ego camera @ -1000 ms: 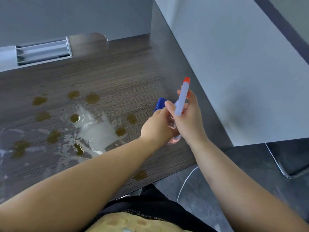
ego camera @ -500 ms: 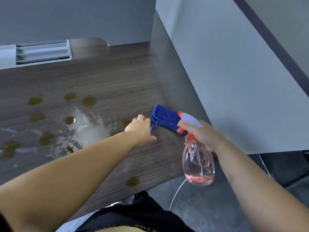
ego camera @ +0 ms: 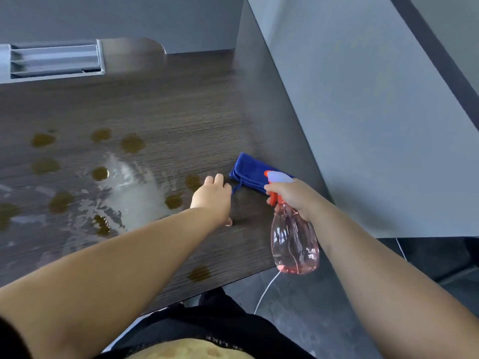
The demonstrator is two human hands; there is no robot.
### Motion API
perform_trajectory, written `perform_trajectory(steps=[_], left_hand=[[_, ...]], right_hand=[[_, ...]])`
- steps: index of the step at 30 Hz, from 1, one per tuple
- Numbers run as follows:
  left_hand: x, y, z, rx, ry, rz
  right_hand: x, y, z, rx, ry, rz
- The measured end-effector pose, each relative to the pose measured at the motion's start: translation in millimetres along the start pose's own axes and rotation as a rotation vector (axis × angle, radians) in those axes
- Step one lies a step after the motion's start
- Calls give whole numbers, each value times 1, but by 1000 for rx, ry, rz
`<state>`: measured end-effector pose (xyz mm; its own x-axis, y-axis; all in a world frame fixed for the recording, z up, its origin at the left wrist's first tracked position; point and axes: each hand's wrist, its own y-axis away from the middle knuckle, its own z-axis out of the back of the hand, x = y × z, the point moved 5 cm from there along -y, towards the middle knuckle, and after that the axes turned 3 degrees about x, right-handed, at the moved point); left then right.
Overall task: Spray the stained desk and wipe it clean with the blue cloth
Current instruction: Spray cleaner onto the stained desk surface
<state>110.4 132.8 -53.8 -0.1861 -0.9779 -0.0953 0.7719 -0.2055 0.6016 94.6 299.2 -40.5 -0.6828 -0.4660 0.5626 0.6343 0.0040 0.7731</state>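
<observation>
The blue cloth (ego camera: 250,169), a plush towel folded into a long pad, lies on the right side of the dark wood-grain desk (ego camera: 181,99), close along the foot of the grey partition wall (ego camera: 363,125). Its long axis runs from far-left to near-right, and the nearer end is hidden behind the head of the bottle I carry.

My left hand (ego camera: 212,196) reaches toward it low over the desktop, fingers loosely extended and holding nothing. The cloth sits just to the right of my fingertips and a little beyond them, its short left end turned toward that hand. A thin blue loop hangs from that end, and I cannot tell whether my fingers touch it.

My right hand (ego camera: 293,196) is wrapped round the neck of the clear pink plastic spray bottle (ego camera: 294,244) with its red trigger and white nozzle. It holds the bottle upright near the desk's front right corner, in front of the cloth. With that hand occupied, I judge the left is the one for the pickup: a short reach rightward onto the cloth's near-left corner.

To the left, round brown stains (ego camera: 132,143) dot the wood around a wet sprayed patch (ego camera: 129,187), none wiped. At the back left sits a grey slotted cable tray (ego camera: 54,60).
</observation>
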Motion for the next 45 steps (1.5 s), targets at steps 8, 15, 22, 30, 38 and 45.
perform_trajectory(steps=[8,15,22,30,38,45], left_hand=[[0,-3,-1,22,31,24],[-2,-4,-1,26,26,32],[-2,-4,-3,36,6,29],[-4,-5,-1,47,-29,25],[-3,-6,-4,43,-16,35],[-2,-5,-4,34,-12,34]], right_hand=[[-15,2,19,-40,44,-33],[-34,12,33,-30,2,-49],[-41,16,37,-78,8,-83],[-13,24,23,-45,71,5],[0,16,6,6,157,6],[-20,19,23,-41,64,-20]])
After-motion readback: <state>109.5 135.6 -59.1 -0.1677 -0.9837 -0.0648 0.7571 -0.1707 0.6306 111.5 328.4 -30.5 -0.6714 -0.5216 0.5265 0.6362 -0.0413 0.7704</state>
